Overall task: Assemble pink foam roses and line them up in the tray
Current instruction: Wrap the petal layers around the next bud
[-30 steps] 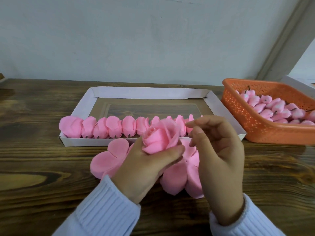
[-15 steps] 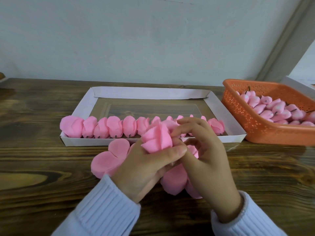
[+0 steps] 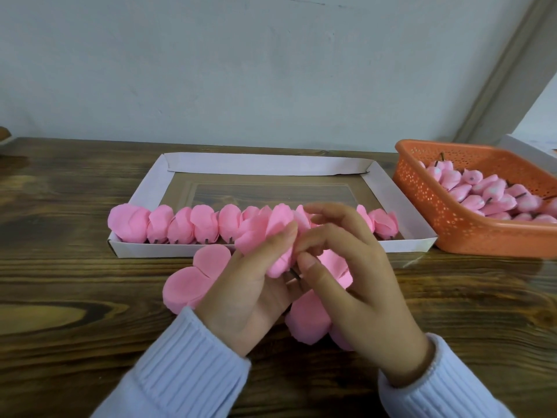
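Observation:
My left hand (image 3: 250, 285) grips a pink foam rose (image 3: 265, 233) from below, just in front of the tray. My right hand (image 3: 355, 276) is beside it, thumb and curled fingers pinching at the rose's base, where a thin dark stem shows. A row of several finished pink roses (image 3: 180, 223) lies along the near edge of the white cardboard tray (image 3: 265, 164). Under my hands, flat stacks of pink foam petals (image 3: 193, 282) lie on the wooden table.
An orange perforated basket (image 3: 452, 218) with several pink rose buds (image 3: 488, 191) stands to the right of the tray. The tray's back half shows bare bottom. A white box edge (image 3: 524, 147) sits behind the basket. The wall runs close behind the table.
My right hand has come down from the top of the rose to its base. The rose has tipped forward and sideways in my left hand, toward the tray.

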`<action>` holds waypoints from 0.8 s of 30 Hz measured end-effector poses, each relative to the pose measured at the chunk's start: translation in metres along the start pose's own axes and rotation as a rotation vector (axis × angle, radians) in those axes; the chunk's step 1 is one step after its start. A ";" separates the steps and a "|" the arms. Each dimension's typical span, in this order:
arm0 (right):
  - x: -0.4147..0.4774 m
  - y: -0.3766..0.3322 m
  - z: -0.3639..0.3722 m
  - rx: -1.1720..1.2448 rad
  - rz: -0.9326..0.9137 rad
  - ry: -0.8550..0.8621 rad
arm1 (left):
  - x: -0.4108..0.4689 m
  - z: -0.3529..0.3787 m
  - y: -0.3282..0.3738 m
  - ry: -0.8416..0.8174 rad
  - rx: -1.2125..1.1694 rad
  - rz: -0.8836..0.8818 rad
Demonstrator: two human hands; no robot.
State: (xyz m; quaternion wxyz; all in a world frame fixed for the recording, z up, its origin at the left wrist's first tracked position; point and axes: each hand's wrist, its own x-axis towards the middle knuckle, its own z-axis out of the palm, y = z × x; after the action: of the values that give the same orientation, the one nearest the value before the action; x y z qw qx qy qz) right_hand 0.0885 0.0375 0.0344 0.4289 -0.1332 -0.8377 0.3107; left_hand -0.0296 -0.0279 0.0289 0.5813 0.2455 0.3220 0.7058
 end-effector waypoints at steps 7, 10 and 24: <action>-0.003 -0.002 0.011 0.377 0.295 0.191 | 0.002 -0.003 -0.001 0.061 0.019 0.020; -0.003 -0.002 0.012 0.267 0.354 0.152 | 0.000 -0.001 0.000 0.061 0.042 0.051; -0.007 -0.005 0.018 0.021 0.218 -0.193 | -0.001 0.005 0.003 0.122 0.030 0.361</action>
State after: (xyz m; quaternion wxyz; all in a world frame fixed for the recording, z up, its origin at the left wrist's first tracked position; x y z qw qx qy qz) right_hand 0.0782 0.0229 0.0252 0.3112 -0.1886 -0.8524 0.3755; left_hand -0.0276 -0.0286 0.0351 0.4210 0.2648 0.3177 0.8073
